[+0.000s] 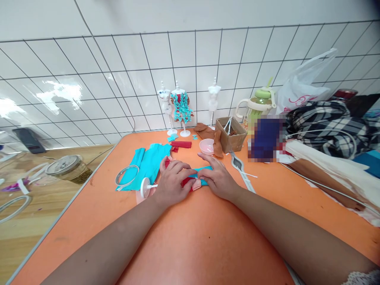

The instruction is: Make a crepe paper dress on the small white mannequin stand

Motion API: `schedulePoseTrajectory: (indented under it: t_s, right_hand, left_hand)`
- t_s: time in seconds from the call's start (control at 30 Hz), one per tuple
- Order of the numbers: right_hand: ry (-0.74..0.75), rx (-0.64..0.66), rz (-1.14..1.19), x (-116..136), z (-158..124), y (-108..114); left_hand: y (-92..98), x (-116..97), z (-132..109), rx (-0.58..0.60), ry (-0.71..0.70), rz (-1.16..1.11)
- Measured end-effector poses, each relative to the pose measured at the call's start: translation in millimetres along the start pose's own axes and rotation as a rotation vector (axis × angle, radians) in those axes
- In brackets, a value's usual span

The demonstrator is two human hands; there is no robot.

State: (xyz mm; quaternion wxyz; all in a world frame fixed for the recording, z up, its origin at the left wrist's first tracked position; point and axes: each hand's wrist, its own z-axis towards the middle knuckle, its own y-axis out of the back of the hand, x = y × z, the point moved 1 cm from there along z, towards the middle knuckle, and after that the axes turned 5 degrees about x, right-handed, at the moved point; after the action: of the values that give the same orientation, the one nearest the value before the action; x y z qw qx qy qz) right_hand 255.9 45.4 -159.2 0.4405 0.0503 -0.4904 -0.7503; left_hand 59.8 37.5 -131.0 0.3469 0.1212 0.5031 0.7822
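Both my hands rest on the orange table [208, 229], pressed together over small pieces of red and turquoise fabric [194, 183]. My left hand [172, 183] has its fingers curled, pinching the fabric. My right hand [216, 177] lies over the turquoise piece with fingers pressed down on it. A white doll stand [146, 187] lies on its side just left of my left hand. A larger turquoise cloth [147, 164] is spread beyond it.
Three small mannequins [181, 107] stand by the tiled wall, one dressed in turquoise. A pink bowl [206, 146], brown fabric [208, 132], a cardboard box [231, 134], a green jug [258, 105], plaid cloth [329, 126] and a glass jar [68, 168] lie around.
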Motion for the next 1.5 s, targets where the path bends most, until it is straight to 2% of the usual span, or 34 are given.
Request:
schedulePoseTrajectory:
  t_s: [0.27,0.53,0.77,1.03,1.3,1.5]
  right_hand:
    - [-0.013,-0.034,0.015,-2.2,0.5,0.2]
    - [-0.132,-0.114,0.169,-5.5,-0.6,-5.5]
    - [-0.110,-0.068,0.019,1.6,0.5,1.1]
    - [-0.128,-0.084,-0.097,10.4,1.6,-1.1]
    - [-0.144,-0.038,-0.068,12.7,2.6,1.2]
    - [-0.154,-0.021,-0.043,9.8,2.1,-0.1]
  left_hand:
    - [-0.9,0.2,0.8,0.007,-0.012,0.041]
    - [0.5,-1.5,3.4,0.088,0.044,-0.011]
    - [-3.0,-0.6,3.5,0.098,0.074,-0.037]
    - [-4.0,-0.6,2.8,0.081,0.071,-0.046]
    - [-0.8,-0.9,0.5,-0.004,0.016,-0.015]
    - [3.5,2.7,-0.7,-0.009,-0.019,0.000]
